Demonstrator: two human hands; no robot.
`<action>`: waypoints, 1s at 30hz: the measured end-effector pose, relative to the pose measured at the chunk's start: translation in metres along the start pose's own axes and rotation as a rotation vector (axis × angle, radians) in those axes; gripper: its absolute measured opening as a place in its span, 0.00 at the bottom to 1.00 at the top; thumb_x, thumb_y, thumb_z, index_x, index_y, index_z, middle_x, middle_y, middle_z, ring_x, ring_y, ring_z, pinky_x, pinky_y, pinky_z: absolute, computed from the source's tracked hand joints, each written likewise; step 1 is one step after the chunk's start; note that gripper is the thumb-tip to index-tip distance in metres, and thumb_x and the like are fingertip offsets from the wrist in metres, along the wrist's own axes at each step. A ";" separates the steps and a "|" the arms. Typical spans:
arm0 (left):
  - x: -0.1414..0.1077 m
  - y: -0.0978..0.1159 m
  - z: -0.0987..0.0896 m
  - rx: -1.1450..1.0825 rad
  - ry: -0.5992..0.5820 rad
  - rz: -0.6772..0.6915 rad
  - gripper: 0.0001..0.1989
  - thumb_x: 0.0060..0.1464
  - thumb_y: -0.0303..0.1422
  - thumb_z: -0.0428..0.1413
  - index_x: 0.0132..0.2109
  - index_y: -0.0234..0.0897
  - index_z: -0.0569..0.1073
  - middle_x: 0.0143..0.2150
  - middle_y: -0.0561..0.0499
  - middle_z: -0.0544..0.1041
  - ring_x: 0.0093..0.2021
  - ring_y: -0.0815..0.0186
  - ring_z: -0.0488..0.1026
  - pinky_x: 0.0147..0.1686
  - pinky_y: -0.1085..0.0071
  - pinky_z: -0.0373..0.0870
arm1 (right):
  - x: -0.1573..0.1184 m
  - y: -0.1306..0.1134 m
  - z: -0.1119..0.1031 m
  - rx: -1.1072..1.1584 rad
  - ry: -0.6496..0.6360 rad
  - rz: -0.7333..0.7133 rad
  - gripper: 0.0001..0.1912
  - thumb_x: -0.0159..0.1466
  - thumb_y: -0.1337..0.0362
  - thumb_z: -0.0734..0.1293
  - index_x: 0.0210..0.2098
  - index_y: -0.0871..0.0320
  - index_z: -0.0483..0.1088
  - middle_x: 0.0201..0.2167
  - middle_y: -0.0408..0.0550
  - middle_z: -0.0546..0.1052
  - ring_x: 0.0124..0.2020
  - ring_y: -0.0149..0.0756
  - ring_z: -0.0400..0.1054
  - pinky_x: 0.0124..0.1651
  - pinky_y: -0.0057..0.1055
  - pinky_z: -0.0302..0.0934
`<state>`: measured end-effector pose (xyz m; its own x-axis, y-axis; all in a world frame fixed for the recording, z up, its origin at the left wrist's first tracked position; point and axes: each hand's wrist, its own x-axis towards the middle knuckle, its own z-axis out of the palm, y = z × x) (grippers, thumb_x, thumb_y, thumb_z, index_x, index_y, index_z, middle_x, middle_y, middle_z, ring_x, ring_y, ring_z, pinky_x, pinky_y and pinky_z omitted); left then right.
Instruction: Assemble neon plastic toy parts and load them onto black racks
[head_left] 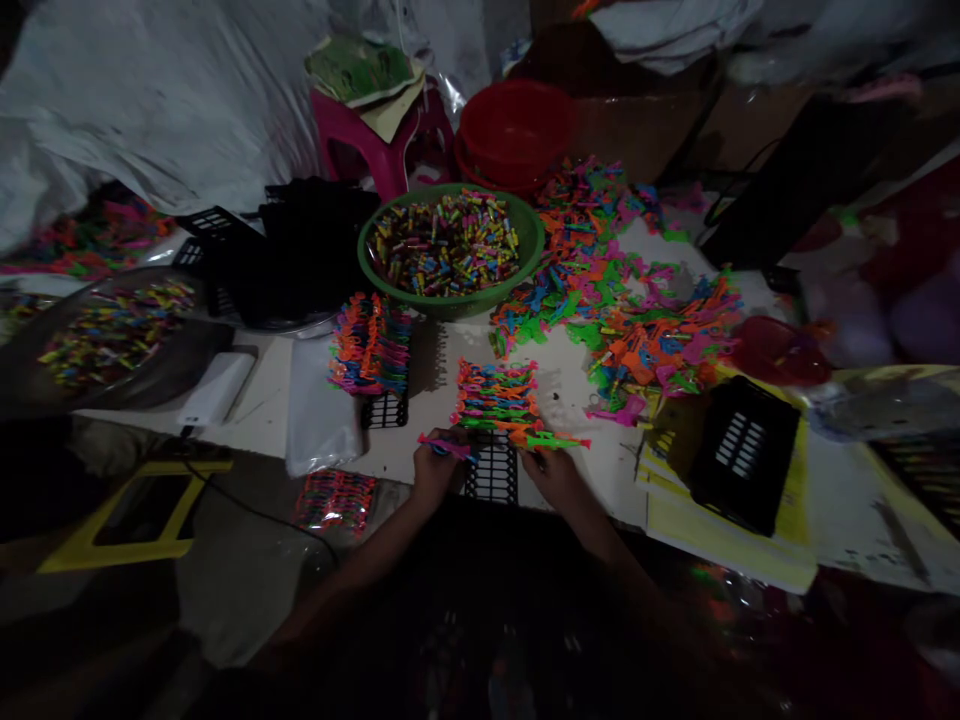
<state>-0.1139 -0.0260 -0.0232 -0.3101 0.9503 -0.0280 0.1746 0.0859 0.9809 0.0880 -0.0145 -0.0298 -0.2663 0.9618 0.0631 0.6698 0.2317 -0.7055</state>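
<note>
My left hand (433,472) is closed on a small purple plastic toy (444,446) at the near left side of a black slotted rack (492,478). On the rack's right, my right hand (553,474) pinches a small green and orange plastic toy (555,440) that points to the right. Rows of bright plastic toys (497,392) in orange, green, blue and pink fill the far part of the rack, just beyond my hands. Its near slots are bare. Dim light hides the toys' exact kind and my fingertips.
A green basin (367,262) full of small coloured pieces stands behind the rack. Loose toys (664,335) are heaped at right. A filled rack (370,345) and clear plastic bags (319,415) lie left. Black racks (742,455) rest on yellow sheets at right.
</note>
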 end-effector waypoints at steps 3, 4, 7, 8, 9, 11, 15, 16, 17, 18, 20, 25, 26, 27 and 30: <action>0.002 -0.004 0.001 0.030 0.003 0.004 0.09 0.39 0.37 0.57 0.27 0.37 0.67 0.26 0.52 0.75 0.29 0.67 0.71 0.30 0.72 0.67 | 0.000 0.001 -0.003 -0.036 0.010 -0.007 0.13 0.61 0.63 0.58 0.39 0.55 0.72 0.32 0.47 0.77 0.35 0.36 0.70 0.38 0.31 0.64; 0.002 -0.006 0.001 0.039 0.008 0.006 0.09 0.39 0.37 0.57 0.26 0.37 0.67 0.25 0.52 0.75 0.28 0.68 0.71 0.30 0.72 0.67 | -0.002 0.000 -0.006 -0.023 0.021 -0.036 0.13 0.61 0.63 0.58 0.40 0.54 0.71 0.33 0.47 0.77 0.36 0.36 0.70 0.39 0.31 0.64; 0.003 -0.008 0.000 0.067 0.028 0.008 0.09 0.39 0.37 0.57 0.25 0.37 0.67 0.22 0.54 0.73 0.25 0.68 0.70 0.27 0.73 0.66 | -0.005 -0.003 -0.011 0.027 0.025 -0.137 0.14 0.61 0.64 0.57 0.44 0.53 0.69 0.41 0.47 0.75 0.45 0.36 0.67 0.46 0.33 0.62; 0.003 -0.008 0.000 0.073 0.027 0.014 0.09 0.40 0.37 0.58 0.25 0.36 0.67 0.22 0.54 0.73 0.25 0.68 0.70 0.27 0.73 0.66 | -0.005 -0.004 -0.012 0.023 0.016 -0.158 0.15 0.61 0.65 0.58 0.45 0.53 0.69 0.43 0.48 0.74 0.47 0.35 0.66 0.49 0.34 0.61; 0.003 -0.008 0.000 0.073 0.021 0.024 0.09 0.40 0.36 0.58 0.26 0.36 0.67 0.23 0.53 0.74 0.26 0.68 0.70 0.28 0.73 0.67 | -0.003 -0.004 -0.012 0.004 0.004 -0.168 0.14 0.61 0.65 0.58 0.44 0.54 0.69 0.43 0.48 0.74 0.48 0.36 0.65 0.50 0.34 0.61; 0.003 -0.008 0.000 0.061 0.001 0.049 0.07 0.41 0.35 0.58 0.27 0.36 0.69 0.26 0.52 0.76 0.29 0.68 0.72 0.30 0.73 0.68 | 0.002 -0.004 -0.011 -0.057 -0.025 -0.163 0.14 0.61 0.65 0.58 0.44 0.55 0.70 0.42 0.49 0.74 0.47 0.37 0.65 0.50 0.36 0.60; 0.003 -0.006 0.000 0.064 -0.011 0.083 0.06 0.42 0.34 0.57 0.28 0.36 0.70 0.27 0.52 0.77 0.29 0.68 0.73 0.31 0.73 0.69 | 0.013 -0.008 -0.009 -0.140 -0.093 -0.135 0.15 0.62 0.65 0.56 0.45 0.58 0.69 0.42 0.51 0.74 0.46 0.38 0.66 0.48 0.36 0.60; 0.004 -0.006 0.000 0.081 -0.010 0.087 0.06 0.43 0.34 0.57 0.28 0.36 0.70 0.27 0.52 0.77 0.29 0.67 0.73 0.30 0.73 0.69 | 0.014 -0.011 -0.009 -0.157 -0.100 -0.124 0.15 0.63 0.65 0.56 0.45 0.58 0.69 0.42 0.51 0.74 0.46 0.38 0.66 0.48 0.36 0.60; 0.004 -0.005 0.000 0.107 -0.009 0.087 0.06 0.43 0.34 0.57 0.28 0.36 0.71 0.26 0.52 0.77 0.28 0.67 0.73 0.30 0.73 0.69 | 0.014 -0.014 -0.010 -0.174 -0.100 -0.106 0.15 0.63 0.65 0.56 0.45 0.57 0.70 0.42 0.51 0.74 0.46 0.38 0.66 0.48 0.35 0.60; 0.004 -0.004 0.001 0.140 -0.005 0.083 0.06 0.42 0.34 0.57 0.27 0.36 0.71 0.25 0.53 0.77 0.28 0.67 0.73 0.29 0.73 0.69 | 0.014 -0.017 -0.010 -0.187 -0.097 -0.078 0.15 0.63 0.65 0.56 0.45 0.57 0.70 0.42 0.51 0.75 0.45 0.38 0.66 0.48 0.34 0.60; 0.004 -0.002 0.003 0.226 0.004 0.071 0.06 0.42 0.34 0.59 0.27 0.36 0.73 0.24 0.53 0.77 0.26 0.66 0.73 0.28 0.72 0.69 | 0.013 -0.022 -0.011 -0.195 -0.077 -0.007 0.15 0.63 0.64 0.57 0.45 0.57 0.70 0.43 0.51 0.75 0.45 0.38 0.67 0.47 0.33 0.60; 0.003 0.001 0.010 0.443 0.045 0.149 0.09 0.41 0.37 0.61 0.29 0.36 0.75 0.29 0.50 0.78 0.31 0.63 0.75 0.34 0.70 0.69 | 0.014 -0.023 -0.008 -0.140 -0.049 0.111 0.15 0.62 0.62 0.59 0.45 0.59 0.70 0.40 0.52 0.76 0.42 0.38 0.69 0.43 0.31 0.61; 0.003 0.000 0.011 0.476 0.053 0.158 0.09 0.41 0.37 0.61 0.29 0.36 0.75 0.29 0.50 0.78 0.32 0.63 0.75 0.34 0.70 0.69 | 0.015 -0.023 -0.007 -0.130 -0.049 0.114 0.14 0.62 0.62 0.59 0.44 0.59 0.70 0.39 0.51 0.76 0.41 0.37 0.69 0.42 0.30 0.61; 0.003 0.000 0.011 0.507 0.058 0.160 0.09 0.41 0.38 0.61 0.29 0.36 0.75 0.29 0.50 0.78 0.32 0.63 0.75 0.35 0.70 0.69 | 0.016 -0.022 -0.007 -0.129 -0.043 0.115 0.14 0.61 0.62 0.60 0.43 0.59 0.70 0.38 0.51 0.76 0.40 0.37 0.69 0.42 0.30 0.62; 0.001 0.000 0.010 0.569 0.072 0.162 0.10 0.42 0.38 0.61 0.30 0.37 0.75 0.29 0.50 0.78 0.32 0.63 0.74 0.34 0.70 0.69 | 0.018 -0.023 -0.006 -0.196 -0.017 0.100 0.13 0.60 0.64 0.60 0.42 0.61 0.71 0.37 0.52 0.76 0.39 0.38 0.69 0.41 0.30 0.62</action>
<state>-0.1045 -0.0217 -0.0251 -0.2968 0.9437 0.1458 0.6923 0.1075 0.7135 0.0715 -0.0015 -0.0084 -0.2022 0.9793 -0.0134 0.8150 0.1607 -0.5568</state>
